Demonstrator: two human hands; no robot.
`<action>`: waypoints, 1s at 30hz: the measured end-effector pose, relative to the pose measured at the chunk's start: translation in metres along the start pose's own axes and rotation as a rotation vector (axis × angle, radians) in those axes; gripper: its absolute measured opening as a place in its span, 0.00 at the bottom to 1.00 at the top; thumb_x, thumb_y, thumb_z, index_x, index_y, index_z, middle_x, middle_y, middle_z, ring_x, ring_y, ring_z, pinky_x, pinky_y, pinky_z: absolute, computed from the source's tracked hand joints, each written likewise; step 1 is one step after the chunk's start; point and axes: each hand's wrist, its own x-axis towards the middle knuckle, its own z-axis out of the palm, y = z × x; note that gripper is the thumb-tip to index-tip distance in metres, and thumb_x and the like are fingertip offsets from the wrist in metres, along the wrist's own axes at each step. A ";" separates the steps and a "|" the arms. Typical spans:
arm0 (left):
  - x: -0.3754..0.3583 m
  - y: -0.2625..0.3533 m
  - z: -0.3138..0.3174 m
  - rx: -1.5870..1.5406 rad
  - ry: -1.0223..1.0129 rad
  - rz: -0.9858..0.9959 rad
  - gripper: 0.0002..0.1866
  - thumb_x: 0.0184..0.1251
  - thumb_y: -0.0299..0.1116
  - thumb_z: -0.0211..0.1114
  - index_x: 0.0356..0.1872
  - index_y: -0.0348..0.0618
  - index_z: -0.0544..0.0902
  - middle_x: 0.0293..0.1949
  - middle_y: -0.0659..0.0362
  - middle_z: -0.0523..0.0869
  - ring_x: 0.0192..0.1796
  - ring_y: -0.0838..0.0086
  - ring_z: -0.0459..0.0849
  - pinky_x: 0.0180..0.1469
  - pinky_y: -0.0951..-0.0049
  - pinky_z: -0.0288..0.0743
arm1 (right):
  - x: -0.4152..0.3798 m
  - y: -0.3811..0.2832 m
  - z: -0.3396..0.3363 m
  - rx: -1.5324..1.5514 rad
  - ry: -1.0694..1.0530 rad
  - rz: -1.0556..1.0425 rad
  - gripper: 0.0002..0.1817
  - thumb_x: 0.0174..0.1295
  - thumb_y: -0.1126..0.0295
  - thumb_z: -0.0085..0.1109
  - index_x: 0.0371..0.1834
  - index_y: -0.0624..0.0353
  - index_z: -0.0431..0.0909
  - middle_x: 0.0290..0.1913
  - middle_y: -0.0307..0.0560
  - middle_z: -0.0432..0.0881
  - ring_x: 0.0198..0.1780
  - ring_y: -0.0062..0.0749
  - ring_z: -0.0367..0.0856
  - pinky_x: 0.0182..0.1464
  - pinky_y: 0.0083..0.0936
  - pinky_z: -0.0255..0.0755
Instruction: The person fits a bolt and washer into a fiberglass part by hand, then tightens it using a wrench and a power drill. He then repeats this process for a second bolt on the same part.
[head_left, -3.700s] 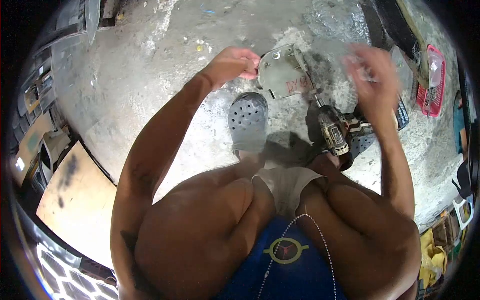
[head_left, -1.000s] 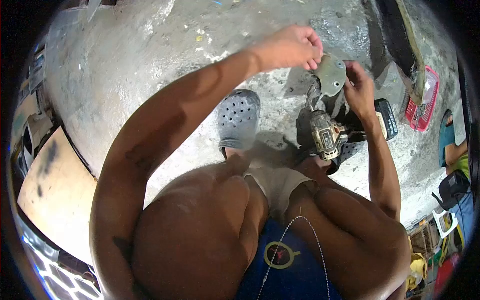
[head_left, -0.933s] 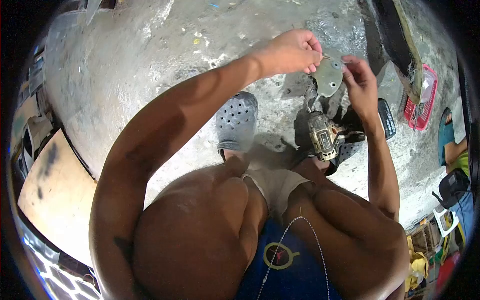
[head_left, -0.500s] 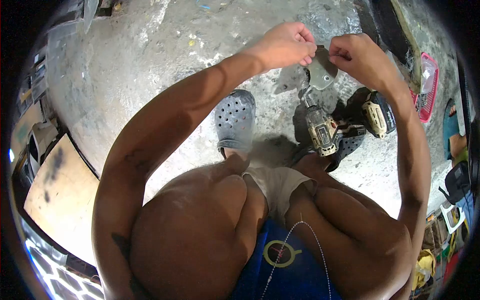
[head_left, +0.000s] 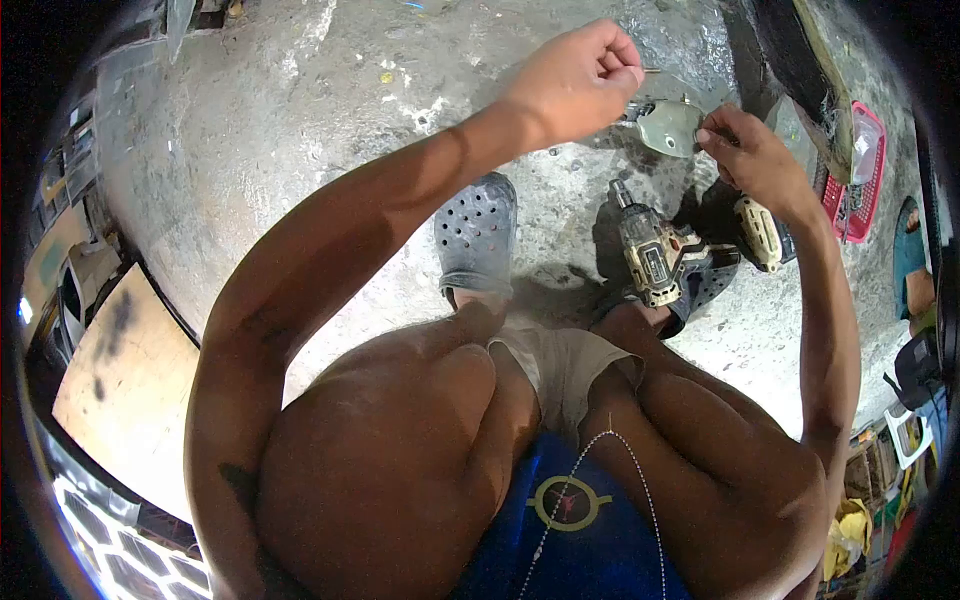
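Note:
My left hand (head_left: 590, 80) is closed in a pinch, with the tip of a thin brownish rod-like piece (head_left: 652, 70) sticking out past the fingertips. To its right, my right hand (head_left: 755, 160) has thumb and finger pinched at the right edge of a rounded, pale greenish plate (head_left: 668, 130) with a small hole. A small dark metallic part (head_left: 632, 112) shows at the plate's left side; what it is I cannot make out. Nearer to me, a cordless impact driver (head_left: 650, 255) leans by my right shoe, its chuck pointing toward the plate.
A battery pack (head_left: 760, 235) stands right of the driver. Farther right is a pink plastic basket (head_left: 860, 190). My grey clog (head_left: 477, 235) rests on the concrete floor (head_left: 300, 150). A wooden board (head_left: 130, 380) lies at left, and a dark beam (head_left: 775, 60) at upper right.
My left hand has moved up and away from the plate. My right hand has shifted down and right, and the plate now tilts flatter and sits apart from the driver's front end.

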 end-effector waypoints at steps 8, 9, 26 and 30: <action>-0.001 -0.009 0.034 0.517 0.084 0.594 0.08 0.67 0.30 0.62 0.44 0.40 0.77 0.38 0.56 0.82 0.42 0.60 0.82 0.47 0.63 0.75 | -0.014 0.004 0.029 0.235 0.156 0.056 0.19 0.69 0.59 0.56 0.47 0.67 0.77 0.31 0.46 0.80 0.30 0.26 0.75 0.37 0.28 0.71; 0.003 -0.012 0.037 0.631 0.110 0.812 0.08 0.66 0.29 0.62 0.44 0.41 0.77 0.39 0.55 0.82 0.43 0.58 0.80 0.48 0.62 0.74 | -0.017 0.000 0.030 0.234 0.158 0.059 0.19 0.69 0.59 0.56 0.47 0.67 0.77 0.31 0.46 0.80 0.30 0.26 0.75 0.37 0.28 0.71; 0.017 0.014 0.023 0.155 -0.071 0.108 0.11 0.69 0.34 0.57 0.45 0.40 0.82 0.36 0.54 0.88 0.39 0.63 0.86 0.44 0.67 0.78 | -0.016 0.016 0.037 0.203 0.346 -0.345 0.13 0.74 0.62 0.51 0.44 0.63 0.69 0.30 0.46 0.73 0.33 0.29 0.71 0.39 0.28 0.68; 0.016 0.021 0.022 0.106 -0.121 0.080 0.12 0.69 0.34 0.57 0.46 0.39 0.82 0.36 0.56 0.89 0.39 0.70 0.87 0.45 0.69 0.77 | -0.020 0.001 0.028 0.373 0.256 -0.370 0.11 0.75 0.62 0.50 0.43 0.60 0.69 0.28 0.38 0.69 0.31 0.21 0.68 0.36 0.24 0.66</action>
